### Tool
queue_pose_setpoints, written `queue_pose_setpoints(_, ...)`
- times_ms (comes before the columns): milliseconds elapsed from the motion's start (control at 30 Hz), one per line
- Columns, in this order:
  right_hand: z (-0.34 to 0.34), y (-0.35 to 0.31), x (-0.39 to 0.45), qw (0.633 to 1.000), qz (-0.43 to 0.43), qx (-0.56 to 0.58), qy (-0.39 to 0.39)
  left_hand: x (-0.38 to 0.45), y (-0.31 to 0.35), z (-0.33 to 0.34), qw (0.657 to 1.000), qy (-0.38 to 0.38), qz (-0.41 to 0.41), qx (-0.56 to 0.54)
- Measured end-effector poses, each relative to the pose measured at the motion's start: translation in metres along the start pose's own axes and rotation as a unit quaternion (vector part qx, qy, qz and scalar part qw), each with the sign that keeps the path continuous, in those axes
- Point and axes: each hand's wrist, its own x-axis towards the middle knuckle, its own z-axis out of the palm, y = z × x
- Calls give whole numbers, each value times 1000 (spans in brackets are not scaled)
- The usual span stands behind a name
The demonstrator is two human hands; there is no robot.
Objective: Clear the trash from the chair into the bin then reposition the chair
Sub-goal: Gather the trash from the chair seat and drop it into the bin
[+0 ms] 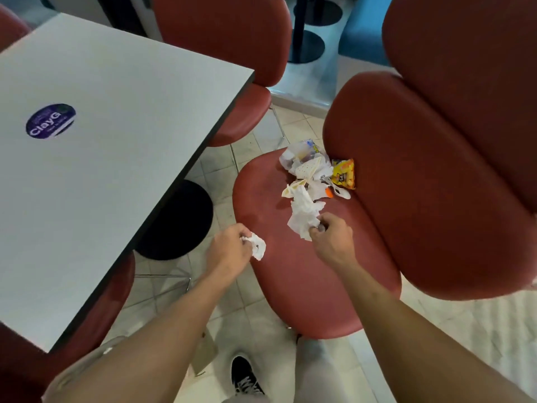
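A red padded chair [290, 274] stands in front of me, its backrest [421, 181] to the right. Trash lies at the back of the seat: a clear plastic bag with white wrappers [305, 161] and a yellow snack packet [344, 173] against the backrest. My left hand [229, 248] grips a small crumpled white tissue [258, 249] over the seat's left edge. A larger crumpled white napkin [303, 215] is pinched by my right hand [331, 237] above the seat. No bin is in view.
A grey table [110, 146] with a round purple sticker [50, 121] stands at the left on a black round base [177, 219]. More red chairs [232, 53] surround it. Another red backrest [470, 82] rises at the far right. The floor is tiled; my shoe [245, 373] is below.
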Motion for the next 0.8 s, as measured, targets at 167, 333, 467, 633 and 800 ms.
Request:
queue_pose_setpoints(167, 15, -20, -66, 1000, -22, -4, -9, -51, -30, -37, 1000, 27, 1, -15)
queue_pose_setpoints(333, 34, -30, -116, 998, -42, -13, -43, -93, -56, -50, 997, 61, -40, -39)
queue_pose_setpoints(467, 51, -34, -138, 992, -72, -49, -93, -118, -77, -58, 991, 90, -70, -66)
queue_pose_setpoints(633, 74, -34, -166, 984, -91, -76, -131, -149, -117, -64, 984, 102, -119, -81)
queue_pose_setpoints(800, 112, -35, -202, 976, -96, -96, -170, -178, -179, -75, 978, 108, -151, -90)
